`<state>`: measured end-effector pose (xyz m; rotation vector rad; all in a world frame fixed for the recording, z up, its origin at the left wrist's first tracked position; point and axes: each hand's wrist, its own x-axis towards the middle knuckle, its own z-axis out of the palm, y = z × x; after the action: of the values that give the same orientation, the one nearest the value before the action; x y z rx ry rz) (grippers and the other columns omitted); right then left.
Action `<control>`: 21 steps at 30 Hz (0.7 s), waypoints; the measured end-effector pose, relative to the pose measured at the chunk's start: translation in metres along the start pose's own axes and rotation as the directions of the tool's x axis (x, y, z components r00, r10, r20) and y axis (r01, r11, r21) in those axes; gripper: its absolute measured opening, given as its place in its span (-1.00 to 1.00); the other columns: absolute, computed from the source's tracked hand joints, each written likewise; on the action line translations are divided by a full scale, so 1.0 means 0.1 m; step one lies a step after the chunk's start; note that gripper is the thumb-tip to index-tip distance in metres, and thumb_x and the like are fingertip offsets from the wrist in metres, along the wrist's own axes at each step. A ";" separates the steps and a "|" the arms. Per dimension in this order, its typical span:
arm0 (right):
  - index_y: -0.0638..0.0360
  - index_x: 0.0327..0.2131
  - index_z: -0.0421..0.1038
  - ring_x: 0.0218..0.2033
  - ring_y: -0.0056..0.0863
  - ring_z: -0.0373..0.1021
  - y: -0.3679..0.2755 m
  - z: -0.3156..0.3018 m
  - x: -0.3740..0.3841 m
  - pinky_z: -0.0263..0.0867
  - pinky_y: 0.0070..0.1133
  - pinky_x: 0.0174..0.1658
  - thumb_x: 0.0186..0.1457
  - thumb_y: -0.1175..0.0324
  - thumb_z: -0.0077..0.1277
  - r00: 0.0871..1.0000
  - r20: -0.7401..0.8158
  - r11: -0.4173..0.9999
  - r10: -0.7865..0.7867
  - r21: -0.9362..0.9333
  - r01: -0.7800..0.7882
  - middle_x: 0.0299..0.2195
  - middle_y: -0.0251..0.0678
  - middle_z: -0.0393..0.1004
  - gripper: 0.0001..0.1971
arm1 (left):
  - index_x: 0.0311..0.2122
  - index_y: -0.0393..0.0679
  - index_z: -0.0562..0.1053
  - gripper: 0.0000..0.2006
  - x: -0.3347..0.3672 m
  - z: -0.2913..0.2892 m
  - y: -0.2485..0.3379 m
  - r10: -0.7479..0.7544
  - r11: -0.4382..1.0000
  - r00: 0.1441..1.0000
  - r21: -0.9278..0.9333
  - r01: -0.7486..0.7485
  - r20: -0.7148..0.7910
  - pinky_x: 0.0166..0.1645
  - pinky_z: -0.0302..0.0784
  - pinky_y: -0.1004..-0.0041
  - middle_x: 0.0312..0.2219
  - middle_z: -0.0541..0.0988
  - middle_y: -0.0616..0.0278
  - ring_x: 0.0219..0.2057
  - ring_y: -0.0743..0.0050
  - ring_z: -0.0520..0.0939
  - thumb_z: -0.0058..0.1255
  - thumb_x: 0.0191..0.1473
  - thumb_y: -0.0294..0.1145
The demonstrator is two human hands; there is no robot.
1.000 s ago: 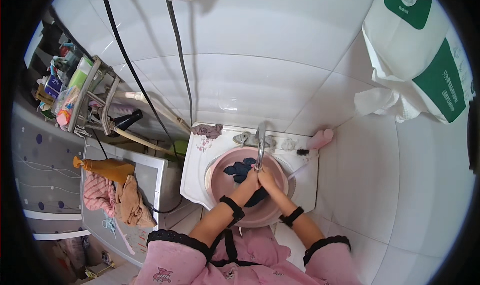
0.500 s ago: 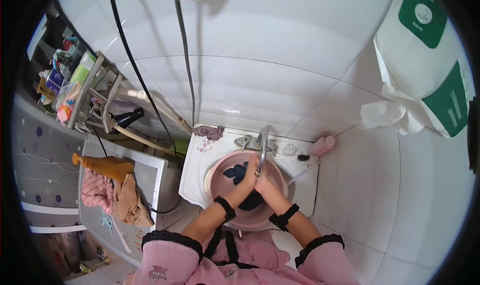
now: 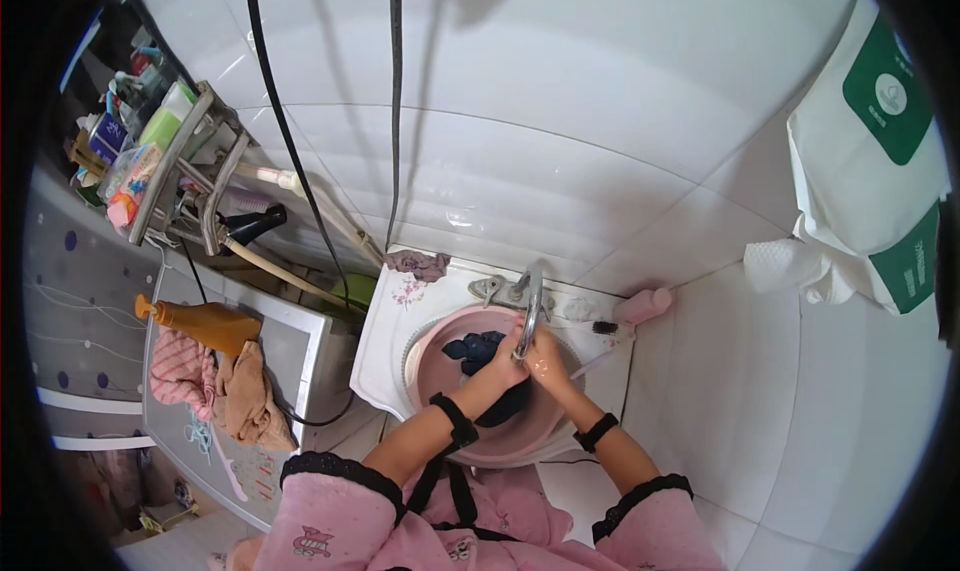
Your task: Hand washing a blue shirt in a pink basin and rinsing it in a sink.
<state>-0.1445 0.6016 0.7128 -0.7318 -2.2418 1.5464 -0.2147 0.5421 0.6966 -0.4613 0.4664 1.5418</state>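
Under the curved metal faucet (image 3: 533, 316) my left hand (image 3: 508, 363) and my right hand (image 3: 545, 359) are close together, on either side of the spout's tip. Wet glints show on the back of my right hand. The spout and the hands themselves hide most of the fingers, so whether they are closed is unclear. Below them a pink basin (image 3: 436, 363) sits in the white sink. Dark blue cloth (image 3: 472, 349) lies bunched inside it, partly covered by my left hand and wrist.
A crumpled mauve cloth (image 3: 418, 265) lies on the sink's back left corner. At the back right are a brush (image 3: 604, 328) and a pink bottle (image 3: 645, 306). To the left, an orange pump bottle (image 3: 205, 325) and a brown cloth (image 3: 250, 399) rest on a grey-topped appliance.
My hands, pressed palm to palm before, have parted slightly around the spout. My right hand and forearm have shifted a little to the right. The view has also tilted slightly.
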 end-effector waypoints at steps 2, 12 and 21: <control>0.28 -0.18 0.27 -0.13 -0.13 0.21 -0.01 -0.21 0.09 0.11 -0.41 -0.03 -0.07 0.41 -0.09 0.959 -0.283 0.954 -0.026 -0.293 -0.061 -0.21 -0.08 0.30 -0.68 | -0.33 -0.18 0.38 -0.66 0.14 -0.19 0.06 0.040 0.957 0.999 0.286 -0.047 0.030 -0.13 0.38 0.29 -0.39 0.49 0.09 -0.32 0.23 0.50 -0.25 0.05 -0.08; 0.25 -0.27 0.33 -0.26 -0.16 0.28 0.27 -0.56 0.34 0.21 -0.38 -0.19 -0.26 0.44 0.05 0.979 -0.170 0.810 -0.112 -0.587 -0.009 -0.33 -0.13 0.34 -0.65 | -0.34 -0.17 0.37 -0.69 0.20 -0.13 -0.09 -0.098 0.785 0.968 0.580 0.217 -0.229 -0.28 0.36 0.49 -0.42 0.49 0.22 -0.38 0.43 0.49 -0.23 0.01 -0.13; 0.30 -0.28 0.34 -0.24 -0.12 0.30 0.20 -0.52 0.41 0.22 -0.38 -0.15 -0.27 0.55 0.00 0.987 -0.149 0.765 -0.053 -0.641 -0.056 -0.30 -0.05 0.36 -0.66 | -0.27 -0.23 0.39 -0.60 0.17 -0.33 0.02 -0.057 0.854 0.985 0.503 0.132 -0.161 -0.20 0.40 0.39 -0.37 0.51 0.14 -0.36 0.29 0.52 -0.22 0.01 -0.06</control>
<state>-0.1460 0.6705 0.7119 -0.9859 -2.6443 0.6348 -0.2173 0.5384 0.6599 -0.1708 0.9237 1.2277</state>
